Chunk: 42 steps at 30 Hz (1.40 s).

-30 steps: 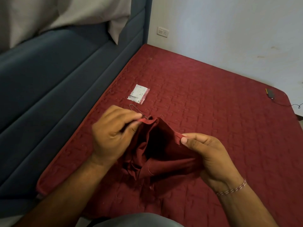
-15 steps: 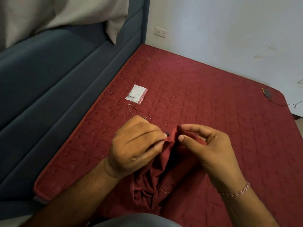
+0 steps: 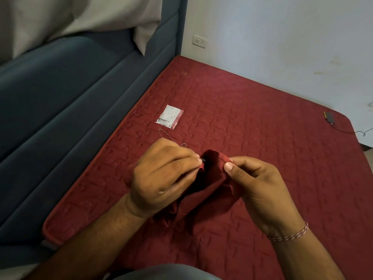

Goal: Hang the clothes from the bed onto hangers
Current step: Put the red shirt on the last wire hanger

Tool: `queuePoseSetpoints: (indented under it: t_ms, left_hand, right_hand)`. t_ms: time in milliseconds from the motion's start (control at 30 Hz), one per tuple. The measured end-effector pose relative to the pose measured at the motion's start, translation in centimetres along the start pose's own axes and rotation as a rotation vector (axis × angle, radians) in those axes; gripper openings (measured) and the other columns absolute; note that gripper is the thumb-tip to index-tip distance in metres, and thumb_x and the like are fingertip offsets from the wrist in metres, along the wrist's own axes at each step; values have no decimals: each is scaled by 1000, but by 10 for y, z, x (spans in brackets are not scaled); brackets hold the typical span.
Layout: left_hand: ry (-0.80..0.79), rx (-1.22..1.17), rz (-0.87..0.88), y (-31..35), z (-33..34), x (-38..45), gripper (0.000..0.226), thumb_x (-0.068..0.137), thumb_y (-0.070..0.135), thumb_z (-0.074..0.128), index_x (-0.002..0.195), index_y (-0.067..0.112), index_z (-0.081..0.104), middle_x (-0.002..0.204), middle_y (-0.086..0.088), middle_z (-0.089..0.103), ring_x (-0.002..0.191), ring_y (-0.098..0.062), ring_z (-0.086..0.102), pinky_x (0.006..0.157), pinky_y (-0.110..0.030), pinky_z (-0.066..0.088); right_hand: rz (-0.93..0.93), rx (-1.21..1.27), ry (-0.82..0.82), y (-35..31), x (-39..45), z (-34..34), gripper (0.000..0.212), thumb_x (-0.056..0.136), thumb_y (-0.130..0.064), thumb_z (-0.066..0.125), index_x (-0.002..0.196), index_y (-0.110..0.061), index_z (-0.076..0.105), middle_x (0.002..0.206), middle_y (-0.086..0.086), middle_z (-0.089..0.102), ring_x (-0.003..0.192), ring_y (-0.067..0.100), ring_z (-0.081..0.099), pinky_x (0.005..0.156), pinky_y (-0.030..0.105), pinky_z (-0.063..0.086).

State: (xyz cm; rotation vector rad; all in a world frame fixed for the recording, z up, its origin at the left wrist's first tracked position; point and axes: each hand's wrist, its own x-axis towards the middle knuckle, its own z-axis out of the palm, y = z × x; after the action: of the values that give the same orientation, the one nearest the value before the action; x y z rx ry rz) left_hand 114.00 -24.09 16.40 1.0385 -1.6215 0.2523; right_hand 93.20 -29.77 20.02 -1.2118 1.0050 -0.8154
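A dark red garment (image 3: 203, 199) is bunched between my hands above the red quilted mattress (image 3: 262, 118). My left hand (image 3: 163, 176) pinches its left edge together with a small dark object at the fingertips. My right hand (image 3: 256, 184) pinches the garment's opposite edge between thumb and forefinger, holding the opening apart. The rest of the cloth hangs down below my hands onto the mattress. A thin wire piece (image 3: 164, 133) lies on the mattress just beyond my left hand, partly hidden by it.
A small white and red packet (image 3: 170, 117) lies on the mattress past the wire. A blue padded headboard (image 3: 70, 102) runs along the left with a pale pillow (image 3: 66, 19) on top. A small dark device with a cable (image 3: 329, 118) sits at the far right corner.
The garment's opening, pinched nearly closed half a second ago, is spread apart again. Both hands stayed close together on its edges.
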Motion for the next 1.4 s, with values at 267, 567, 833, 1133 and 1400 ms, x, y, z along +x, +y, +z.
queuePoseSetpoints:
  t_ms: [267,567,833,1133,1400]
  left_hand:
    - [-3,-31,3,9,12,3,7,84,-3,82,91,-2,81,91,-9,76,76,-27,67,71,-38,52]
    - [-113,-96,-8,2,19,4,3,89,5,81,90,2,82,114,-13,74,85,-21,62,79,-33,50]
    - [-202,-279,-281,1,24,0,7,82,7,86,84,9,80,96,3,75,88,-15,67,78,-31,53]
    - [-178,-350,-629,6,24,-5,25,77,13,87,101,18,81,90,12,75,87,-9,72,80,-20,55]
    - [-70,-236,-614,16,25,-8,9,81,10,83,82,18,78,79,12,70,75,-13,68,67,-21,49]
  right_hand:
    - [-20,64,-55,-10,-6,12,26,71,-15,80,92,0,78,89,21,74,82,29,67,79,36,56]
    - [-121,-49,-68,-15,-5,5,17,77,-14,80,90,-4,79,89,22,74,83,33,70,83,46,57]
    - [-373,-527,-106,-16,2,-6,6,85,-16,81,91,-17,81,86,-5,78,80,18,75,72,41,62]
    - [-808,-932,-9,-5,3,-2,5,91,-19,79,96,-19,79,91,-15,72,85,3,68,72,23,54]
    - [-895,-872,98,13,0,8,5,90,-3,76,88,-7,75,101,-2,69,86,9,65,73,25,52]
